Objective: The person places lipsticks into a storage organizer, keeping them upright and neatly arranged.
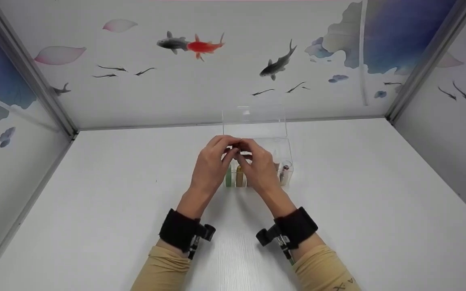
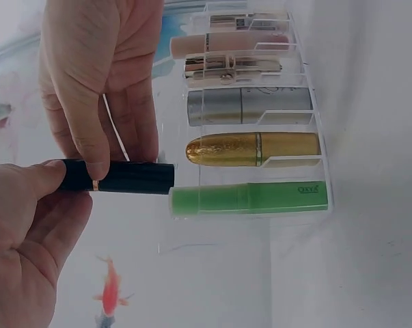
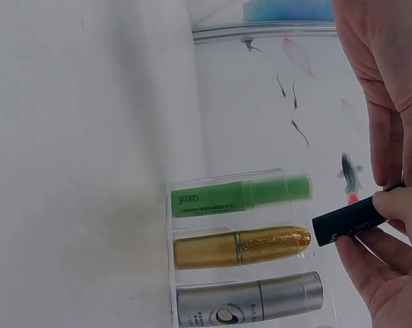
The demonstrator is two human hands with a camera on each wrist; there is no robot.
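Both hands meet above a clear plastic box (image 1: 291,155) and hold a black lipstick tube (image 2: 134,178) with a thin gold band. My left hand (image 1: 212,165) pinches one end between thumb and fingers. Thumb and fingers of my right hand (image 1: 262,167) grip the tube nearer its middle. In the right wrist view, the tube's free end points toward a gold lipstick (image 3: 240,247) in the box. Beside that stand a green tube (image 2: 250,198) and a silver tube (image 2: 250,106), each in its own slot.
Farther along the box are a pink tube (image 2: 226,45) and an ornate metallic tube (image 2: 233,68). The clear lid (image 1: 254,121) stands raised at the back. White panels (image 1: 144,97) printed with fish and petals enclose the white table (image 1: 115,210).
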